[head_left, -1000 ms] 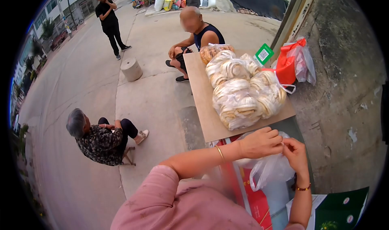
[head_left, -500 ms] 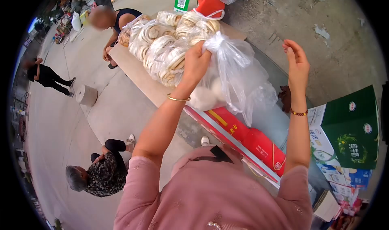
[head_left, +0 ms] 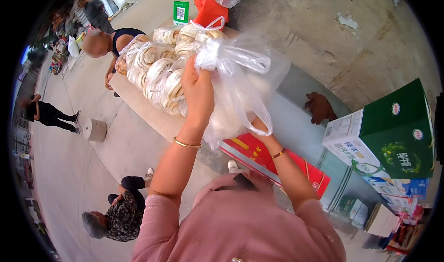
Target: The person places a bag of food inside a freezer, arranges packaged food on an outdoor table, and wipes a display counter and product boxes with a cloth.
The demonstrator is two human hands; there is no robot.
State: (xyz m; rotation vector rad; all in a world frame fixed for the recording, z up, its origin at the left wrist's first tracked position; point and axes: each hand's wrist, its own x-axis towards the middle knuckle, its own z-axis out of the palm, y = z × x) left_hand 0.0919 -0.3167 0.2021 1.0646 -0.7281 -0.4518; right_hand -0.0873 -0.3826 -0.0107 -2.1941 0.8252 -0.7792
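My left hand (head_left: 199,88) is closed around the gathered neck of a clear plastic bag (head_left: 238,84) and holds it up. Inside the bag, pale rounded lumps show blurred through the plastic. My right hand (head_left: 262,129) is at the bag's lower right side, touching it near a hanging loop of plastic; its fingers are mostly hidden. Just beyond my left hand lie several clear bags of coiled, pale, layered food (head_left: 159,77) on a board (head_left: 138,95). Under my right forearm is a red box (head_left: 252,153).
A green QR-code sign (head_left: 181,13) and a red bag (head_left: 206,8) stand at the far end. To the right are a glass-topped counter (head_left: 300,128), a brown cloth (head_left: 320,108) and a green milk carton (head_left: 397,128). A seated person (head_left: 122,216) is at lower left.
My left hand has moved left with the bag's neck. My right hand has come down from the open air at right to the bag's lower side. The view has shifted slightly.
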